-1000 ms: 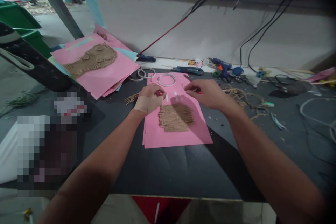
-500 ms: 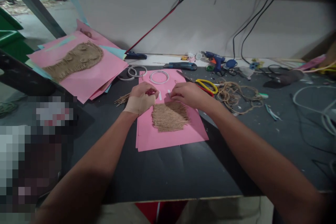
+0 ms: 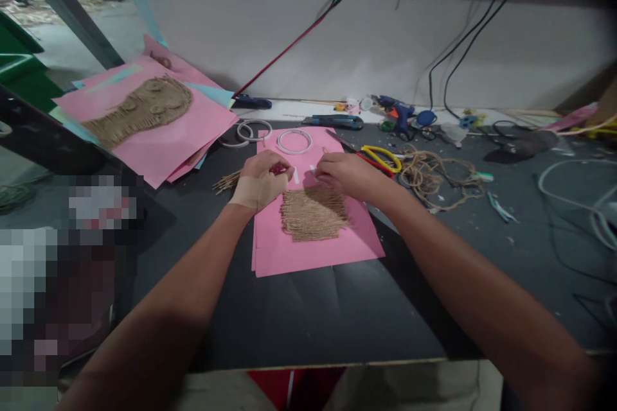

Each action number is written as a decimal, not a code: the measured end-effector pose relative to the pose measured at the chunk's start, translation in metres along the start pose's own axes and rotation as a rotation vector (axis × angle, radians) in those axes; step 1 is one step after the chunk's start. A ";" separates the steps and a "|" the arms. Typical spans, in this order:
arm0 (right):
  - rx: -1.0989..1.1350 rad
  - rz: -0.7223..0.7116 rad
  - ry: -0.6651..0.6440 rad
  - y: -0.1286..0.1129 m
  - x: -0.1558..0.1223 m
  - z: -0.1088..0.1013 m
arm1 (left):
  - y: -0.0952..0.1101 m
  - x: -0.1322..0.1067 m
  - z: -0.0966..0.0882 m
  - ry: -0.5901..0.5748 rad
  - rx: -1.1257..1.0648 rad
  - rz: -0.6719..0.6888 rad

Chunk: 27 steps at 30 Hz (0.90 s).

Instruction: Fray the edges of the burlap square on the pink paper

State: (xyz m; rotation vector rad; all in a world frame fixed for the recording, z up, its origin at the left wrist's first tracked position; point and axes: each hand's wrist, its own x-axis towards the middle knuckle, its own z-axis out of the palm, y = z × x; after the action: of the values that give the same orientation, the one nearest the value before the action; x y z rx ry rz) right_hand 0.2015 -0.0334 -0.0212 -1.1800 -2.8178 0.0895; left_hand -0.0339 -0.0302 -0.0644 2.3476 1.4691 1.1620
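Pink sheets of paper [image 3: 274, 258] lie on the dark table, with rows of brown twine [image 3: 313, 215] laid side by side across the middle. My left hand [image 3: 265, 180], its wrist wrapped in beige, is closed at the upper left edge of the rows; a dark red patch shows at its fingers. Opposite, my right hand [image 3: 342, 173] has its fingers pinched together over the upper right edge. What either hand holds is too small to make out. Short white marks show on the paper between them. A bundle of cut twine pieces [image 3: 226, 182] sticks out left of my left hand.
White rings [image 3: 295, 141] lie at the sheet's top. Yellow-and-red-handled scissors [image 3: 385, 159] and tangled twine [image 3: 424, 176] are at right. Behind are a box cutter [image 3: 333, 121] and a blue glue gun [image 3: 400, 114]. Pink sheets bearing a twine shape [image 3: 149, 106] are stacked left.
The whole view has shifted slightly. My hands stay over the top edge of the twine rows, with the right fingers moved very little.
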 end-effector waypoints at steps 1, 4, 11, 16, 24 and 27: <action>0.027 -0.016 0.003 0.001 -0.001 -0.001 | 0.000 0.000 0.000 -0.001 0.007 0.001; 0.045 -0.039 -0.008 0.002 -0.002 -0.004 | 0.000 0.001 0.001 -0.013 0.024 -0.012; -0.202 -0.022 -0.044 -0.008 -0.003 -0.001 | 0.003 0.001 0.001 -0.015 0.031 -0.017; -0.268 -0.056 -0.014 -0.010 -0.006 0.001 | 0.002 0.001 0.001 -0.013 0.033 -0.010; -0.328 -0.040 -0.032 -0.014 -0.006 0.003 | 0.003 0.001 -0.001 -0.022 0.031 -0.009; -0.356 -0.042 -0.036 -0.014 -0.004 0.004 | 0.003 0.001 -0.001 -0.026 0.047 -0.006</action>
State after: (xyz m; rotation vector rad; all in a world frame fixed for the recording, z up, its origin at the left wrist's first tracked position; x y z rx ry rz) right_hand 0.1944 -0.0464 -0.0245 -1.1861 -2.9712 -0.4140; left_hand -0.0323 -0.0312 -0.0611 2.3779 1.5102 1.1034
